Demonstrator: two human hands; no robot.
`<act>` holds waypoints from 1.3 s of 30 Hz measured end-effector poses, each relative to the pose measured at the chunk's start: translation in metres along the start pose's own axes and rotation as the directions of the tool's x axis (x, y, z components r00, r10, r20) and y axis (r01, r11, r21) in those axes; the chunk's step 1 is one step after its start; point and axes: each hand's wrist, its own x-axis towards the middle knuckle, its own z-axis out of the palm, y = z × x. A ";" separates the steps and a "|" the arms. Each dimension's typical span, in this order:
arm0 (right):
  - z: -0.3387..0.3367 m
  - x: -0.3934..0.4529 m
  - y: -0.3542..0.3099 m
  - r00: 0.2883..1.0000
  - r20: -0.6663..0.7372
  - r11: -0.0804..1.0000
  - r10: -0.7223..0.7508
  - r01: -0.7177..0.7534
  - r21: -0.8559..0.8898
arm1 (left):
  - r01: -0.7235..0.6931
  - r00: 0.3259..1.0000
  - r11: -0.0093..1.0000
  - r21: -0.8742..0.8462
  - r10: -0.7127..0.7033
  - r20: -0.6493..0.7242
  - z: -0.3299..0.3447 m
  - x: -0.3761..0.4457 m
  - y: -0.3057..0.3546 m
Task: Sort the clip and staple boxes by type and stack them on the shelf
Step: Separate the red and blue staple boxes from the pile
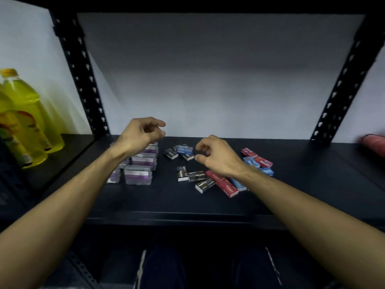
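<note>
On the black shelf (166, 197), several clear clip boxes with purple labels (138, 174) stand stacked at the left. Small black boxes (182, 173), blue boxes (184, 150) and red boxes (226, 185) lie scattered in the middle and to the right. My left hand (141, 135) hovers above the clip box stack, fingers loosely curled, holding nothing. My right hand (216, 156) hangs over the scattered boxes beside the blue ones at the back, fingers loosely curled and empty. More red and blue boxes (258, 161) lie just right of my right wrist.
Yellow-green drink bottles (27, 119) stand in the neighbouring bay at the left, behind a black perforated upright (81, 76). Another upright (341, 88) rises at the right, with a reddish object (374, 143) at the far right edge. A white wall backs the shelf.
</note>
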 end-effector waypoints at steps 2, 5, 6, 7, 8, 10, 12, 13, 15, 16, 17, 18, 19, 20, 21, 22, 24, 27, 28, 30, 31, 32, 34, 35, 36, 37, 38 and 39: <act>-0.019 -0.008 0.020 0.998 -0.029 0.999 0.052 -0.052 -0.006 | -0.021 0.999 1.000 -0.001 0.021 0.048 0.027 0.009 0.012; -0.047 -0.023 0.051 0.990 -0.057 0.991 0.132 -0.134 -0.028 | -0.057 0.989 0.998 0.004 0.056 0.134 0.069 0.025 0.028; -0.055 -0.028 0.061 0.986 -0.064 0.987 0.157 -0.159 -0.033 | -0.067 0.984 0.998 0.000 0.066 0.165 0.083 0.031 0.034; -0.063 -0.033 0.070 0.981 -0.076 0.983 0.180 -0.183 -0.034 | -0.075 0.978 0.997 -0.006 0.075 0.196 0.097 0.037 0.039; -0.071 -0.038 0.080 0.975 -0.094 0.978 0.201 -0.205 -0.031 | -0.079 0.971 0.997 -0.013 0.080 0.227 0.113 0.043 0.043; -0.084 -0.047 0.098 0.961 -0.135 0.969 0.240 -0.246 -0.033 | -0.075 0.958 0.997 -0.027 0.080 0.276 0.144 0.054 0.050; -0.093 -0.056 0.115 0.948 -0.162 0.958 0.274 -0.283 -0.036 | -0.074 0.946 0.997 -0.034 0.081 0.312 0.174 0.064 0.052; -0.095 -0.061 0.123 0.942 -0.171 0.954 0.289 -0.299 -0.034 | -0.081 0.940 0.996 -0.025 0.085 0.330 0.188 0.069 0.051; -0.097 -0.068 0.137 0.933 -0.180 0.945 0.313 -0.324 -0.034 | -0.100 0.929 0.995 0.014 0.088 0.361 0.213 0.078 0.048; -0.097 -0.070 0.143 0.928 -0.183 0.941 0.325 -0.337 -0.035 | -0.112 0.923 0.993 0.042 0.088 0.375 0.224 0.083 0.046; -0.096 -0.072 0.149 0.922 -0.183 0.936 0.340 -0.352 -0.034 | -0.128 0.915 0.989 0.078 0.088 0.393 0.234 0.087 0.044; -0.095 -0.073 0.154 0.916 -0.180 0.929 0.357 -0.369 -0.034 | -0.148 0.904 0.982 0.120 0.085 0.419 0.243 0.091 0.042; -0.093 -0.073 0.158 0.911 -0.168 0.922 0.376 -0.387 -0.036 | -0.170 0.890 0.972 0.161 0.081 0.449 0.250 0.093 0.040; -0.091 -0.073 0.161 0.907 -0.148 0.914 0.394 -0.403 -0.043 | -0.193 0.873 0.961 0.197 0.077 0.481 0.257 0.096 0.038; -0.088 -0.072 0.164 0.904 -0.121 0.906 0.411 -0.419 -0.051 | -0.221 0.858 0.947 0.235 0.074 0.509 0.262 0.098 0.037; -0.084 -0.071 0.167 0.899 -0.092 0.899 0.428 -0.434 -0.061 | -0.256 0.844 0.926 0.278 0.073 0.532 0.267 0.100 0.036; -0.077 -0.067 0.171 0.891 -0.053 0.886 0.451 -0.454 -0.089 | -0.339 0.815 0.870 0.359 0.081 0.575 0.272 0.105 0.034; -0.069 -0.061 0.174 0.879 -0.046 0.869 0.474 -0.475 -0.138 | -0.414 0.786 0.812 0.411 0.090 0.612 0.276 0.110 0.035; -0.068 -0.059 0.173 0.874 -0.047 0.862 0.484 -0.485 -0.146 | -0.424 0.783 0.805 0.415 0.095 0.615 0.275 0.111 0.035; -0.068 -0.055 0.172 0.859 -0.045 0.851 0.510 -0.511 -0.118 | -0.439 0.774 0.796 0.417 0.100 0.625 0.274 0.113 0.034; -0.069 -0.053 0.172 0.855 -0.040 0.850 0.517 -0.519 -0.091 | -0.446 0.768 0.790 0.421 0.098 0.632 0.273 0.114 0.033; -0.070 -0.052 0.171 0.854 -0.034 0.851 0.519 -0.521 -0.073 | -0.453 0.762 0.782 0.429 0.090 0.641 0.271 0.115 0.033; -0.072 -0.050 0.171 0.853 -0.020 0.852 0.521 -0.522 -0.050 | -0.456 0.747 0.774 0.440 0.063 0.662 0.266 0.115 0.032; -0.073 -0.049 0.171 0.852 -0.011 0.851 0.524 -0.524 -0.033 | -0.456 0.735 0.782 0.425 0.061 0.675 0.264 0.115 0.032; -0.073 -0.048 0.171 0.851 -0.006 0.851 0.526 -0.526 -0.015 | -0.455 0.724 0.795 0.401 0.068 0.687 0.262 0.115 0.033; -0.074 -0.048 0.171 0.851 -0.004 0.851 0.525 -0.525 0.000 | -0.451 0.716 0.807 0.380 0.074 0.694 0.259 0.114 0.033; -0.074 -0.048 0.172 0.852 -0.003 0.852 0.523 -0.523 0.015 | -0.441 0.713 0.819 0.366 0.072 0.698 0.257 0.113 0.034; -0.075 -0.049 0.172 0.856 -0.002 0.855 0.518 -0.517 0.034 | -0.429 0.710 0.831 0.355 0.067 0.701 0.255 0.112 0.035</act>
